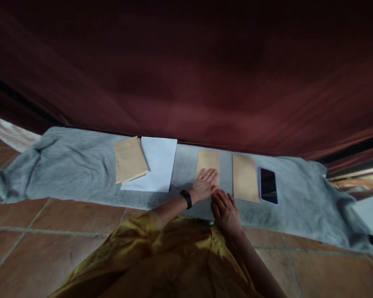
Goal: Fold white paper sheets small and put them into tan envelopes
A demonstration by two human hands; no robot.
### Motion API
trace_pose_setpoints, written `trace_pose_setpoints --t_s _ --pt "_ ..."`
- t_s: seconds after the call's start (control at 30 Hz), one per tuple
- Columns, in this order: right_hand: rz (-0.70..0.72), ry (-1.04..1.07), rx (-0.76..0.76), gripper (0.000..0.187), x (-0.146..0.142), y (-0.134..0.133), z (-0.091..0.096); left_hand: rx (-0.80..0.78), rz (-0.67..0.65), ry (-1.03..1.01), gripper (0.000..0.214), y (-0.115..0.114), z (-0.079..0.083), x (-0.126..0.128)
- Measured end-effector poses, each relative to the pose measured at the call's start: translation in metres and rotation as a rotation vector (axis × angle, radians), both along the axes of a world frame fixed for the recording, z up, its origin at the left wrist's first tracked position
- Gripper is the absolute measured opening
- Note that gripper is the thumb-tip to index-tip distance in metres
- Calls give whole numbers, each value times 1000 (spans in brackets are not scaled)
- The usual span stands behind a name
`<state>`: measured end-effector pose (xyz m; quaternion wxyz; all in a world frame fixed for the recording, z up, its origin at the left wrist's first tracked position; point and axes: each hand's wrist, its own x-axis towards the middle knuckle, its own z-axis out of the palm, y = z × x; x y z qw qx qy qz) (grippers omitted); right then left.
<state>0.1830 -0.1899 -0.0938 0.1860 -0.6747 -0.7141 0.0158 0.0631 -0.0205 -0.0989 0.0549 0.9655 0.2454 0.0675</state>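
Note:
My left hand, with a black band at the wrist, lies flat with its fingers stretched over a brown paper envelope. The hand covers the near half of that envelope. My right hand rests at the envelope's near right corner, fingers side by side and slightly bent, its fingertips close to the left palm. To the right lies a second brown envelope, flat and apart from both hands. Farther left, several brown envelopes are piled partly on white paper.
A smartphone with a dark screen lies right of the second envelope. Grey cloth covers the long, narrow surface. A dark red fabric wall rises right behind it. Terracotta floor tiles show in front.

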Motion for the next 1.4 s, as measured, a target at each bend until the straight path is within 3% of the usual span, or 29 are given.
trace_pose_setpoints --t_s 0.17,0.4,1.07,1.4 --pt "6 -3 37 44 2 -2 -6 31 -99 -25 57 -23 4 -39" --pt "31 41 25 48 9 -2 -12 37 -266 -19 77 -34 13 -70" --pt "-36 60 15 51 1 -6 -20 68 -268 18 79 -40 15 -67" --pt "-24 -6 -13 54 -17 -2 -13 25 -267 25 78 -39 22 -68"
